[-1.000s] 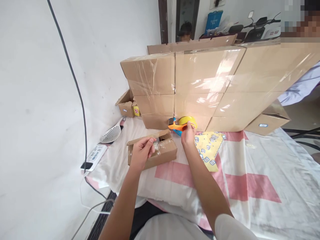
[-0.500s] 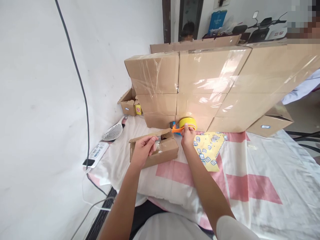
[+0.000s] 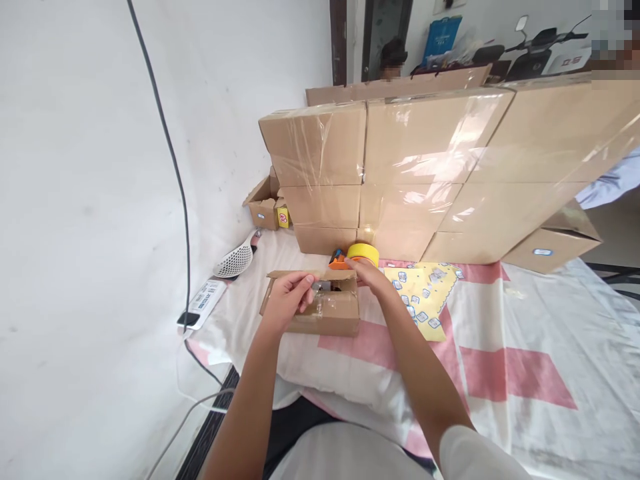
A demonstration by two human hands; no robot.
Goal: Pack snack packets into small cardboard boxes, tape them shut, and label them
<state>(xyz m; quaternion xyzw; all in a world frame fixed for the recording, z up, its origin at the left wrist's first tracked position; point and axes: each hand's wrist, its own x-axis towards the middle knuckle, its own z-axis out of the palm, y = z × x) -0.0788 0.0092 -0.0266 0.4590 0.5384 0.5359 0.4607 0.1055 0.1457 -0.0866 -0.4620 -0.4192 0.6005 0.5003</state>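
Note:
A small cardboard box (image 3: 333, 316) with clear tape on its front lies on the pink-and-white cloth (image 3: 500, 373) in front of me. My left hand (image 3: 289, 298) grips its top front edge, thumb and fingers pinching the taped flap. My right hand (image 3: 369, 275) is at the box's far right corner and holds a tape dispenser (image 3: 356, 254) with a yellow roll and an orange handle, just behind the box. Part of the dispenser is hidden by my fingers.
A wall of taped cardboard boxes (image 3: 415, 167) stands right behind. A yellow patterned bag (image 3: 423, 297) lies to the right. At the left are an open small box (image 3: 265, 203), a white slotted scoop (image 3: 235, 260), a phone with a label sheet (image 3: 200, 307) and a black cable (image 3: 173, 160). Another person's sleeve (image 3: 610, 187) shows at far right.
My right hand brought the tape dispenser left and down to the small box's far corner. The box turned to lie squarer to me, still under my left hand.

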